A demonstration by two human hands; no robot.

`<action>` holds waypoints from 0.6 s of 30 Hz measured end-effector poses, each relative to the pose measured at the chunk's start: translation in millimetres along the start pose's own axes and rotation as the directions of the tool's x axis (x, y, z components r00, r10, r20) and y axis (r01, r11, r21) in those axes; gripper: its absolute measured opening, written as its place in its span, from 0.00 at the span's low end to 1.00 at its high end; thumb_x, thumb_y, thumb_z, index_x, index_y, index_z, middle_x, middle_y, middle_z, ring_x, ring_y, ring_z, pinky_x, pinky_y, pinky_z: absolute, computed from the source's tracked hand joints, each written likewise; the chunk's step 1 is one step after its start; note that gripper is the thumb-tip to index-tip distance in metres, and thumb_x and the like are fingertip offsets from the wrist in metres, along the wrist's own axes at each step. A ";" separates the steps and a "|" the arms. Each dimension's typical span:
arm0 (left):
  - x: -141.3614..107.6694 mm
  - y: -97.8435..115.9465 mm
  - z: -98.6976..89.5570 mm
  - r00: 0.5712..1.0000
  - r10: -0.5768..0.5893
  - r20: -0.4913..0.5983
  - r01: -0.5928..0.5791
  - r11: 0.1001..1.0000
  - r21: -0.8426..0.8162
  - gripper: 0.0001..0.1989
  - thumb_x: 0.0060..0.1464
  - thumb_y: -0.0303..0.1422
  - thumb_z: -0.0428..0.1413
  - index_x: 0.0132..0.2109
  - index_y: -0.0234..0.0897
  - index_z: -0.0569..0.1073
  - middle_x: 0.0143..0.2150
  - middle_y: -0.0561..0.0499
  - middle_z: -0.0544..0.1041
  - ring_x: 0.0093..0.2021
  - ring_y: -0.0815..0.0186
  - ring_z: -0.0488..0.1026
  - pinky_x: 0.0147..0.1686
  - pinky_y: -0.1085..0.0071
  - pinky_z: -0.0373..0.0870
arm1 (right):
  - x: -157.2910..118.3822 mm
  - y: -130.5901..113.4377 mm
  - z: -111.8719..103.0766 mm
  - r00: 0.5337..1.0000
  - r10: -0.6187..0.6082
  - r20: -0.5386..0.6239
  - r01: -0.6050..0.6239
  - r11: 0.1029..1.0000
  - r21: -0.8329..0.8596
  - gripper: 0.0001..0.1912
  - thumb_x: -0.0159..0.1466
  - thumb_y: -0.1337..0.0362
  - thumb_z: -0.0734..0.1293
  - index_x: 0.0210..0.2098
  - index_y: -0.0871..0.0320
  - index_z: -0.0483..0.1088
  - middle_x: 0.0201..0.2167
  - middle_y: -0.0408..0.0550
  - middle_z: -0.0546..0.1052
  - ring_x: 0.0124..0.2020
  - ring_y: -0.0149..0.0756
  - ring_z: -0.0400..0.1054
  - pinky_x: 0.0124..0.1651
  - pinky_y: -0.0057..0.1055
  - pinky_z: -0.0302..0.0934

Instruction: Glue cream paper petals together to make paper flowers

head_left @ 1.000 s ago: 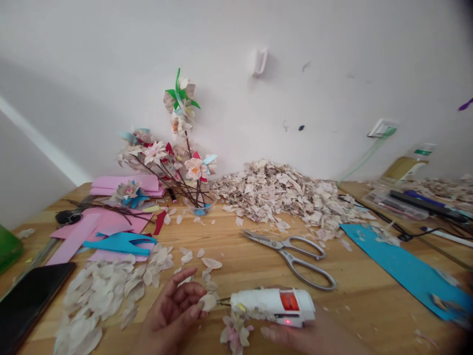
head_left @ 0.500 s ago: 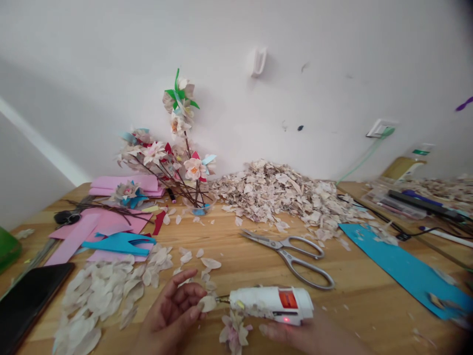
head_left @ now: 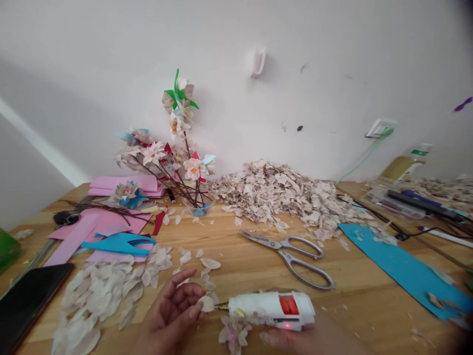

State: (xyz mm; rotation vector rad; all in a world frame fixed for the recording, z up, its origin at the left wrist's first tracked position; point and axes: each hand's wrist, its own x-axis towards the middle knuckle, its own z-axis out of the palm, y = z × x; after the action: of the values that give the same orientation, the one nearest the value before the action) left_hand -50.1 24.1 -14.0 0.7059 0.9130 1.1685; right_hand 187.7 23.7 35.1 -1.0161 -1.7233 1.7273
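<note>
Wooden tabletop (head_left: 229, 246) strewn with pale petals (head_left: 103, 291), left hand's fingers (head_left: 188, 310) pinching one petal (head_left: 207, 303) at a hot glue gun's nozzle (head_left: 221, 306).

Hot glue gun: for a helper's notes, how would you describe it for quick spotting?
On the wooden table, below the steel scissors, the right hand holds a white hot glue gun sideways. Its metal nozzle points at a pale petal by the left hand, and its red window and lit red light set it apart.
</note>
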 end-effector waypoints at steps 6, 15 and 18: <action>-0.9 1.5 2.3 1.000 0.001 -0.028 -0.001 1.000 0.014 0.20 0.39 0.31 0.65 0.43 0.45 0.73 0.32 0.52 0.77 0.35 0.65 0.72 0.33 0.72 0.68 | -1.9 -6.3 0.0 1.000 0.007 -0.023 -0.008 1.000 -0.027 0.16 0.57 0.57 0.68 0.46 0.49 0.73 0.42 0.40 0.79 0.44 0.39 0.72 0.49 0.27 0.63; -1.3 2.5 4.4 1.000 -0.004 -0.005 0.004 1.000 0.007 0.20 0.40 0.31 0.65 0.43 0.45 0.72 0.32 0.51 0.77 0.34 0.65 0.71 0.33 0.71 0.68 | 0.1 -4.6 0.2 0.998 -0.009 -0.055 0.008 1.000 -0.019 0.18 0.54 0.57 0.70 0.44 0.50 0.74 0.40 0.39 0.80 0.42 0.43 0.73 0.46 0.27 0.65; -1.1 1.7 4.6 1.000 -0.007 -0.004 0.007 1.000 0.015 0.20 0.41 0.31 0.65 0.44 0.44 0.72 0.32 0.51 0.77 0.34 0.66 0.71 0.32 0.72 0.69 | -0.9 -4.1 -0.2 0.999 -0.011 -0.030 0.011 1.000 0.005 0.17 0.56 0.59 0.69 0.46 0.47 0.73 0.41 0.38 0.79 0.44 0.40 0.72 0.48 0.26 0.64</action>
State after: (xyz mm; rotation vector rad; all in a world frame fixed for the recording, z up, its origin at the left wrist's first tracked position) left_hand -46.9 23.4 -10.2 0.7124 0.9282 1.1581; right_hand 187.7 23.5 39.2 -1.0229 -1.7024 1.7001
